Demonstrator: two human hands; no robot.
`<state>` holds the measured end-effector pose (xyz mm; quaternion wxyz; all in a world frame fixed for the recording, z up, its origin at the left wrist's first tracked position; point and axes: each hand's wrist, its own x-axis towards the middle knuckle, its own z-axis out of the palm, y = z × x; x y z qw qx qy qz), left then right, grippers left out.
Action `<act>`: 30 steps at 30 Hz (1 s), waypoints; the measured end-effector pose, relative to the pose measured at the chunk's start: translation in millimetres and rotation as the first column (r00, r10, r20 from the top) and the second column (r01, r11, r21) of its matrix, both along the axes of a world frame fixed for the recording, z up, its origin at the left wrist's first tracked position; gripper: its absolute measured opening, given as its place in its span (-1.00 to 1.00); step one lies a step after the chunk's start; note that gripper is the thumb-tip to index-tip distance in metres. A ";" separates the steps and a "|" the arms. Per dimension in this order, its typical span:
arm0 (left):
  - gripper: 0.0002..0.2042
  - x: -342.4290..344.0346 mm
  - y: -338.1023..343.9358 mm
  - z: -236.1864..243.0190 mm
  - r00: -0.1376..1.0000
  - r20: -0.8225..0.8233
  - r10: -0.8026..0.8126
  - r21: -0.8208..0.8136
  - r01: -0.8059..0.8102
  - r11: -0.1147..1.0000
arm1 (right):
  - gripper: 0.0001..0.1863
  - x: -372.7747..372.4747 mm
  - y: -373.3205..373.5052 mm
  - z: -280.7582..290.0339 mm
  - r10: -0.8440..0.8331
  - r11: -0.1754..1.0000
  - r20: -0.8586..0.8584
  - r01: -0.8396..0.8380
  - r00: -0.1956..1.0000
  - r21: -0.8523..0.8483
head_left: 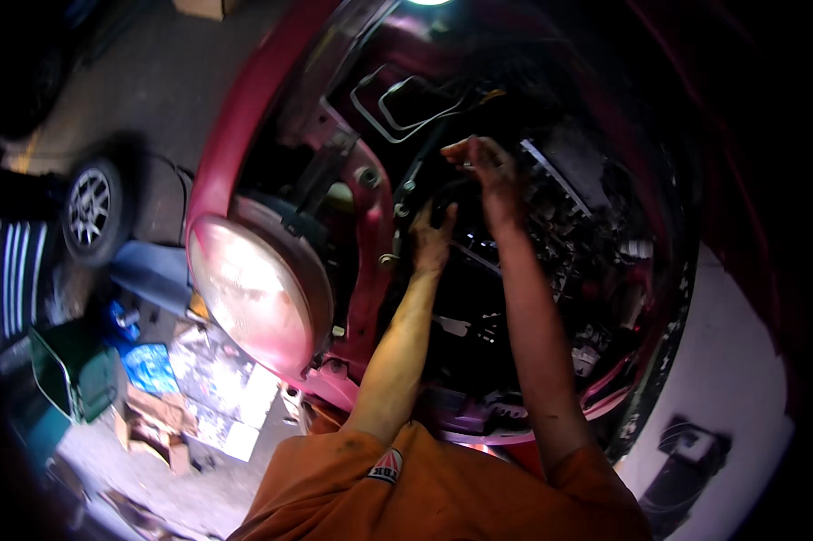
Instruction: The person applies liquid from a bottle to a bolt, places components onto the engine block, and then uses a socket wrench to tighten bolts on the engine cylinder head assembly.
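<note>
Both of my arms reach into the engine bay (478,361) of a dark red car. My left hand (431,239) is low beside the red inner panel (371,230), its thumb and fingers curled around something dark that I cannot make out. Higher and to the right, my right hand (492,169) hangs above the dark engine parts. Its fingers point left and are bent together, slightly smeared; what lies between them is too small to name. Thin bent metal pipes (393,135) run just beyond my hands. Bolts (388,260) dot the panel near my left wrist.
A round headlight (255,284) sits in the red fender (217,167) on the left. On the floor are a wheel (92,207), a green bin (73,370), an open cardboard box (154,428) and spread papers (221,383). A bright lamp (429,2) shines at the top.
</note>
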<state>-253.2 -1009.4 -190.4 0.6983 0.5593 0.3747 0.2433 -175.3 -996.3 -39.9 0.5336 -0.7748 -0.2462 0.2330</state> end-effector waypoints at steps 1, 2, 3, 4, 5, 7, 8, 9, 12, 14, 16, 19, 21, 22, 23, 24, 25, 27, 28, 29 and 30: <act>-0.38 2.7 -3.4 -14.6 1.000 0.004 -0.003 -0.013 0.003 1.000 | -0.52 0.4 -7.2 1.5 -0.020 0.998 0.005 0.019 1.000 0.052; -0.39 6.8 -8.6 -30.7 1.000 0.004 -0.012 -0.029 0.013 1.000 | -0.53 3.2 -18.6 0.3 -0.046 0.994 0.008 0.045 0.999 0.100; -0.39 9.7 -14.2 -22.8 0.997 0.060 -0.042 -0.044 0.045 0.998 | -0.60 18.9 -50.8 -6.3 -0.090 0.993 0.030 0.087 0.996 0.081; -0.39 8.0 -10.0 -16.5 0.994 0.100 -0.049 -0.049 0.054 0.997 | -0.63 23.8 -73.6 1.4 -0.115 0.983 -0.006 0.114 0.993 0.142; -0.40 7.9 -0.6 -12.9 0.969 0.246 -0.020 -0.074 0.039 0.997 | -0.65 17.4 -94.4 13.8 -0.126 0.971 -0.038 0.131 0.991 0.199; -0.47 -0.2 21.8 -14.0 0.984 0.172 -0.050 0.093 0.034 0.995 | -0.69 7.0 -145.7 36.5 -0.135 0.962 -0.043 0.142 0.990 0.233; -0.47 -0.6 30.3 -21.8 0.981 0.189 -0.052 0.116 0.030 0.993 | -0.70 0.9 -180.6 50.9 -0.148 0.967 -0.015 0.148 0.989 0.208; -0.47 3.0 31.2 -23.4 0.974 0.215 -0.077 0.087 0.059 0.994 | -0.73 -8.5 -224.8 68.8 -0.257 0.955 0.003 0.253 0.966 0.156; -0.49 8.8 37.3 -8.9 0.940 0.323 -0.108 0.068 0.091 0.994 | -0.76 -46.9 -365.8 101.2 -0.573 0.820 0.025 0.571 0.819 0.045; -0.55 19.6 17.0 24.1 0.923 0.362 -0.127 0.026 0.127 0.992 | -0.73 -96.1 -497.2 107.2 -0.680 0.727 0.198 0.683 0.706 0.063; -0.68 31.3 37.3 21.5 0.955 0.128 -0.269 0.340 0.212 0.916 | -0.68 -174.4 -601.7 112.6 -0.787 0.608 0.048 0.761 0.615 0.225; -0.68 26.4 90.4 28.3 0.926 -0.212 -0.312 0.957 0.132 -0.259 | -0.65 -314.7 -667.1 131.8 -0.961 0.274 0.131 0.878 0.242 0.393; -0.53 35.8 126.4 14.1 0.786 0.037 -0.617 0.823 0.326 0.465 | -0.67 -409.2 -721.1 142.0 -0.983 0.127 0.174 0.916 0.063 0.382; -0.49 21.1 66.6 50.9 0.804 0.118 -0.582 0.490 0.463 0.739 | -0.68 -482.6 -756.8 153.4 -0.957 0.046 0.291 0.989 0.002 0.143; -0.47 25.8 95.0 67.8 0.834 0.072 -0.547 0.317 0.501 0.805 | -0.69 -507.0 -731.8 162.7 -0.972 -0.095 0.194 0.977 -0.132 0.190; -0.44 28.3 114.1 79.0 0.889 0.007 -0.458 0.421 0.412 0.808 | -0.69 -545.1 -725.6 157.2 -0.947 -0.301 0.051 0.934 -0.316 0.194; -0.41 32.5 106.1 84.0 0.925 -0.063 -0.376 0.489 0.357 0.796 | -0.69 -606.7 -728.8 155.6 -0.895 -0.429 0.073 0.893 -0.441 0.135; -0.37 22.7 69.5 111.7 0.925 -0.166 -0.342 0.394 0.380 0.837 | -0.70 -707.0 -704.7 142.8 -0.773 -0.608 0.158 0.789 -0.615 0.095; -0.34 -2.2 41.2 137.5 0.910 -0.195 -0.365 0.367 0.413 0.833 | -0.72 -753.6 -688.9 122.8 -0.704 -0.696 0.177 0.718 -0.688 0.022; -0.34 6.5 65.6 136.9 0.900 -0.168 -0.402 0.355 0.436 0.827 | -0.73 -790.0 -670.9 98.4 -0.676 -0.732 0.170 0.680 -0.717 -0.040; -0.34 12.5 85.5 131.7 0.887 -0.146 -0.438 0.334 0.461 0.822 | -0.74 -826.1 -651.1 72.8 -0.647 -0.762 0.172 0.639 -0.743 -0.104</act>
